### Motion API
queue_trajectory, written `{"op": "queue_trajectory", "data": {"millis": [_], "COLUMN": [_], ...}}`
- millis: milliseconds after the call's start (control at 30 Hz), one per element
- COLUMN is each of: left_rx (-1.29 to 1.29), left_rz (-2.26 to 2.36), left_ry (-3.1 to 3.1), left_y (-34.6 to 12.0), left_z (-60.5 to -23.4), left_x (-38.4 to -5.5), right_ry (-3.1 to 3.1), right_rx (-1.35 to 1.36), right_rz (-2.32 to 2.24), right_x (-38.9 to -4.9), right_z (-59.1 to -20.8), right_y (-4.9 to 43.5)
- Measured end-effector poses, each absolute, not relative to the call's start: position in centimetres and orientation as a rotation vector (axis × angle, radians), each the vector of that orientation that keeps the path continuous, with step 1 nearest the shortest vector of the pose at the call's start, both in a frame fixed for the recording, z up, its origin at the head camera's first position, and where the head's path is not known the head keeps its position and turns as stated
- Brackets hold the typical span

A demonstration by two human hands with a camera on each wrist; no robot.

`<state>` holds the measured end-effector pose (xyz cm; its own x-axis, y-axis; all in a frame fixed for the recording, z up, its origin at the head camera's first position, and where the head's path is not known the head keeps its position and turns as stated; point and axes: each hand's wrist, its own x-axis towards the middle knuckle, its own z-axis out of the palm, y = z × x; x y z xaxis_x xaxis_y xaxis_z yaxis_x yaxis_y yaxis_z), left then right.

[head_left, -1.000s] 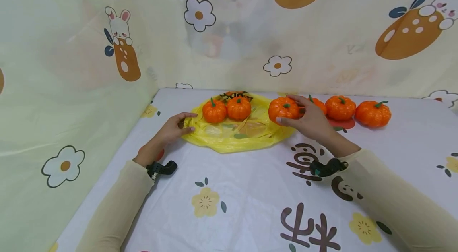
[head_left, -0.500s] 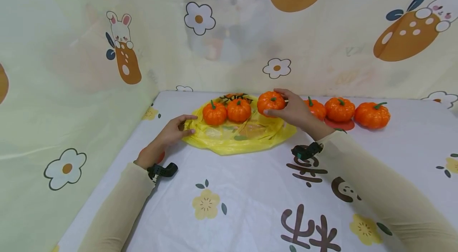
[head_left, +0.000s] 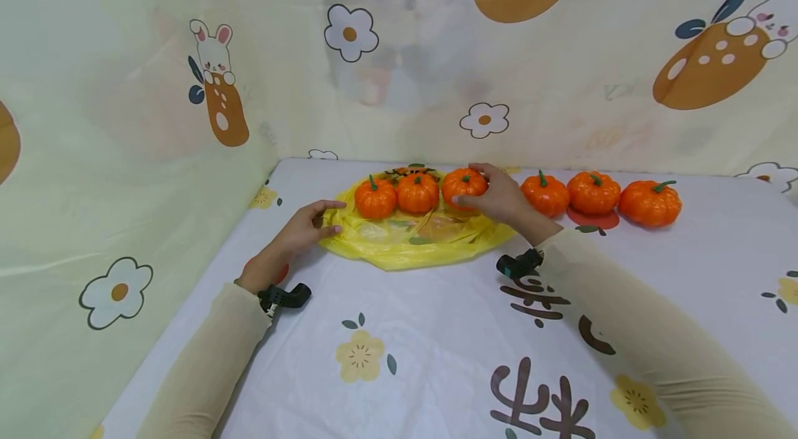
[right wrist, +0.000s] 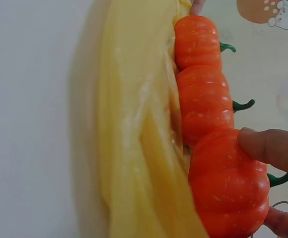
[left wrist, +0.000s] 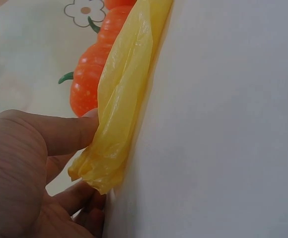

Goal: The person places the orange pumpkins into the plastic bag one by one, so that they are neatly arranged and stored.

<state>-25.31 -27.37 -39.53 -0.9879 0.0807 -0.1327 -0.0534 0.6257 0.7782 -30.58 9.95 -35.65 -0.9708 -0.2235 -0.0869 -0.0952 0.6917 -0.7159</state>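
Near the back of the table lies a spread yellow plastic bag [head_left: 399, 253], its edges raised around a row of three small orange pumpkins. My right hand [head_left: 503, 202] grips the rightmost pumpkin [head_left: 463, 190], thumb in front and fingers behind. Beside it on the bag sit the middle pumpkin [head_left: 418, 192] and the left pumpkin [head_left: 375, 199], green stems up. At the bag's left end, my left hand [head_left: 302, 226] holds the edge between thumb and fingers; in the left wrist view the thumb [left wrist: 69, 133] lies against the bunched yellow plastic [left wrist: 119, 94].
Right of the bag stand three more pumpkins in a row: one near my right hand [head_left: 546, 195], a middle one [head_left: 593, 192] and a far right one [head_left: 650, 203]. A patterned cloth wall [head_left: 405, 120] rises behind the white table cover [head_left: 436, 328].
My right hand has moved left with its pumpkin and lowered it beside the other two on the bag. The left hand has stayed at the bag's left edge.
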Motion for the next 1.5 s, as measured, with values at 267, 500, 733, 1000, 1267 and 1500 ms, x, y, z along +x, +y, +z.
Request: {"op": "queue_trajectory", "data": {"millis": [267, 500, 733, 1000, 1267, 1500], "left_rx": [0.034, 0.021, 0.032, 0.041, 0.053, 0.038], "left_rz": [1.288, 1.286, 1.27, 1.275, 1.269, 1.271], "left_ry": [2.701, 2.698, 2.709, 2.703, 2.703, 2.7], "left_y": [-27.4, -27.5, -27.7, -27.6, -27.5, -27.5], "left_z": [-39.7, -39.8, -39.9, -39.9, -39.7, -39.6], "left_x": [-25.4, -25.5, -25.6, -25.6, -25.5, -25.4], "right_ry": [2.77, 2.776, 2.783, 2.822, 2.807, 2.799], "right_rx": [-0.29, -0.291, -0.297, -0.339, -0.323, -0.319], "right_rz": [-1.11, -1.082, -1.058, -0.98, -0.967, -0.988], "right_x": [-30.9, -31.1, -31.1, -31.0, -31.0, -31.0], "right_z": [-36.4, -36.7, -36.9, -36.9, -37.0, -37.1], "right_y": [9.5, 9.4, 9.2, 9.2, 9.4, 9.6]}}
